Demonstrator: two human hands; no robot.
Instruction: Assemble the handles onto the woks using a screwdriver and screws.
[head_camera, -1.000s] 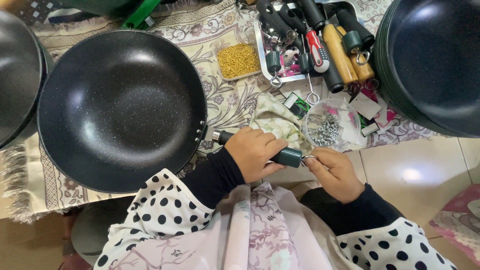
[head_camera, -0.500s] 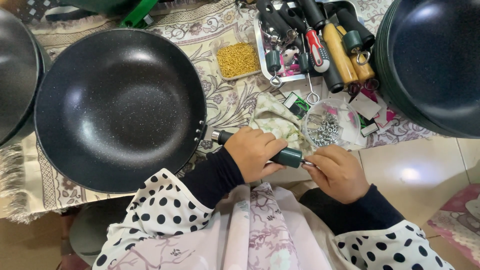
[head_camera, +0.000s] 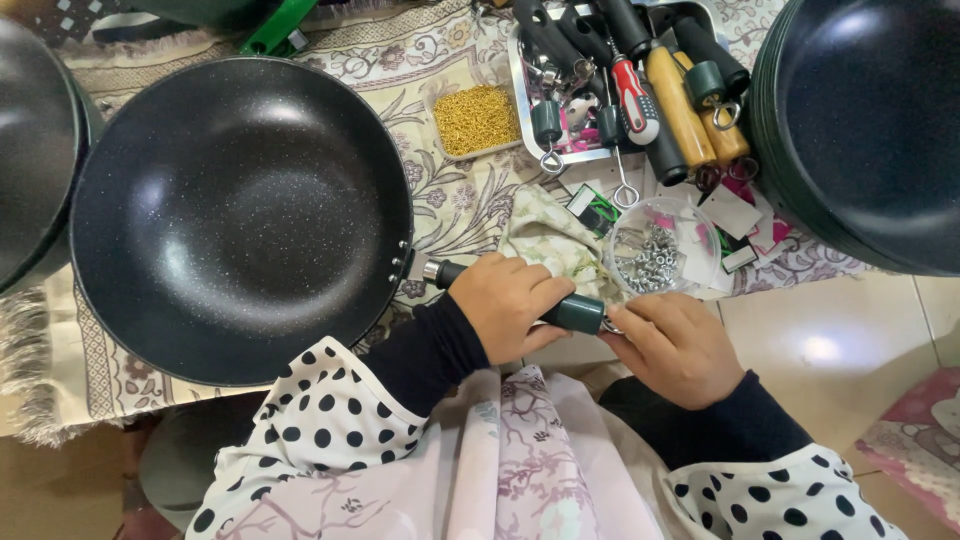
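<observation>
Patterned cloth (head_camera: 470, 215) covers the work surface, with pale floor tile beside it. Left hand (head_camera: 505, 305) is closed around the dark green handle (head_camera: 572, 313) of a black speckled wok (head_camera: 240, 215), whose bowl lies on the cloth beyond that hand. Right hand (head_camera: 675, 345) pinches at the handle's end, fingers curled; what they hold cannot be told. A clear dish of screws (head_camera: 655, 255) sits just beyond the right hand. Judged: wok is stiff, fairly heavy, bowl-weighted; the handle is the sound grip.

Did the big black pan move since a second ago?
Yes, barely: the big black pan slid slightly left, away from the dish of gold bits. The left hand grips its handle.
</observation>
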